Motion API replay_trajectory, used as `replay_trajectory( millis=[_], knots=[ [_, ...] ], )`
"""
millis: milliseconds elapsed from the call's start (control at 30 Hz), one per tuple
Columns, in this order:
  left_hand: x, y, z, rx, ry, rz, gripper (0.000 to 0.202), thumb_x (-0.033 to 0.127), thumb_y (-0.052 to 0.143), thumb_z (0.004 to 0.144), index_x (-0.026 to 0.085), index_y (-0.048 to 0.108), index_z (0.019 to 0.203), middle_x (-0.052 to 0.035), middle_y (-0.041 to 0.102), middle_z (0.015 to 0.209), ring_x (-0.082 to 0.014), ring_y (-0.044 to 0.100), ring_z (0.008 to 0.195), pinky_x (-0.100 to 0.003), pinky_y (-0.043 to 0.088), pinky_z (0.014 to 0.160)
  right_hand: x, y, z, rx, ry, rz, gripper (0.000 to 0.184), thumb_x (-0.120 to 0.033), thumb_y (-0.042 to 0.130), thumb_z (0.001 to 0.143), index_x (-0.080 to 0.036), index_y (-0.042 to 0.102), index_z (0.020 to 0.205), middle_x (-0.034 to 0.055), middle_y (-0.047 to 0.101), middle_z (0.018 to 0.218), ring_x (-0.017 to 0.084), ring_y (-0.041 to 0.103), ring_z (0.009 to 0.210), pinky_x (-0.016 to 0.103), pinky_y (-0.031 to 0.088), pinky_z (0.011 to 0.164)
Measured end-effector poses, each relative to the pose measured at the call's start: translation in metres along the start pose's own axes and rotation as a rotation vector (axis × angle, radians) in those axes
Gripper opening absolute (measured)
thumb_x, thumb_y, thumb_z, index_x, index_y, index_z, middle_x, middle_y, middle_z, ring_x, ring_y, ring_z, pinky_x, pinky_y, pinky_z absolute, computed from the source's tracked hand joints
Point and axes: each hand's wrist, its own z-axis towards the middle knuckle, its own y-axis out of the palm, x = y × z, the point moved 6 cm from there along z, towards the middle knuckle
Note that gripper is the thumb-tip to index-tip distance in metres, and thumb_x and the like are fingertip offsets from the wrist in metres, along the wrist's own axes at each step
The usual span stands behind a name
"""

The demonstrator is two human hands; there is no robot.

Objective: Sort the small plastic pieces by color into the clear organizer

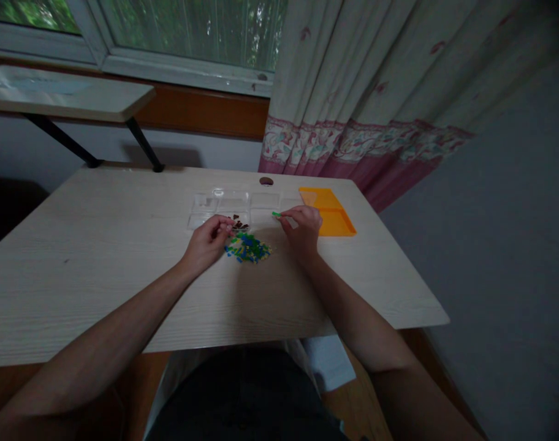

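Observation:
My right hand (303,226) pinches a small green piece (276,214) between thumb and fingertips, just above the table. My left hand (209,240) is closed in a pinch beside a clear plastic compartment tray (250,201); whatever its fingertips hold is too small to make out. Small dark brown pieces (240,225) lie in the tray's near compartment, by the left fingertips. Between my hands, a loose pile of small blue, green and yellow pieces (249,247) is spread on the table.
An orange divided tray (337,223) lies to the right, partly behind my right hand. A brown oval object (266,182) sits near the table's (100,263) back edge. A raised shelf (100,101) on black legs stands at the back left. A curtain (344,92) hangs behind.

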Motion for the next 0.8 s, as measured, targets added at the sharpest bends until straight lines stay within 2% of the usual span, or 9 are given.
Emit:
replay_trajectory(
  millis=[133, 267, 433, 800],
  knots=[
    [-0.003, 0.0, 0.0, -0.012, 0.021, 0.051, 0.026, 0.04, 0.052, 0.094, 0.019, 0.062, 0.104, -0.0018, 0.066, 0.082, -0.0139, 0.062, 0.074, -0.027, 0.049, 0.072, 0.006, 0.005, 0.0, -0.003, 0.017, -0.023, 0.015, -0.039, 0.068, 0.087, -0.025, 0.074, 0.086, 0.0041, 0.067, 0.098, 0.026, 0.052, 0.103, 0.042, 0.033, 0.094],
    [0.0, 0.002, -0.003, -0.058, 0.081, 0.276, 0.024, 0.036, 0.05, 0.094, 0.021, 0.065, 0.106, -0.0023, 0.068, 0.088, -0.0139, 0.061, 0.073, -0.026, 0.047, 0.068, 0.005, 0.009, -0.002, -0.039, 0.019, -0.043, 0.016, -0.039, 0.066, 0.088, -0.025, 0.073, 0.088, 0.0053, 0.065, 0.1, 0.026, 0.051, 0.105, 0.044, 0.031, 0.095],
    [0.009, 0.005, -0.005, -0.107, 0.196, 0.449, 0.024, 0.032, 0.048, 0.095, 0.023, 0.066, 0.108, -0.0043, 0.069, 0.1, -0.0165, 0.061, 0.086, -0.029, 0.049, 0.076, 0.007, 0.011, -0.004, -0.018, 0.002, -0.061, 0.018, -0.042, 0.067, 0.087, -0.024, 0.073, 0.087, 0.0055, 0.065, 0.098, 0.026, 0.05, 0.103, 0.043, 0.032, 0.094],
    [0.009, 0.007, -0.006, -0.125, 0.221, 0.477, 0.022, 0.028, 0.05, 0.094, 0.024, 0.066, 0.108, -0.0045, 0.067, 0.096, -0.0162, 0.061, 0.084, -0.03, 0.049, 0.076, 0.008, 0.014, -0.004, -0.001, -0.035, -0.088, 0.017, -0.038, 0.065, 0.088, -0.024, 0.073, 0.081, 0.0042, 0.067, 0.093, 0.024, 0.054, 0.099, 0.041, 0.036, 0.089]
  ],
)
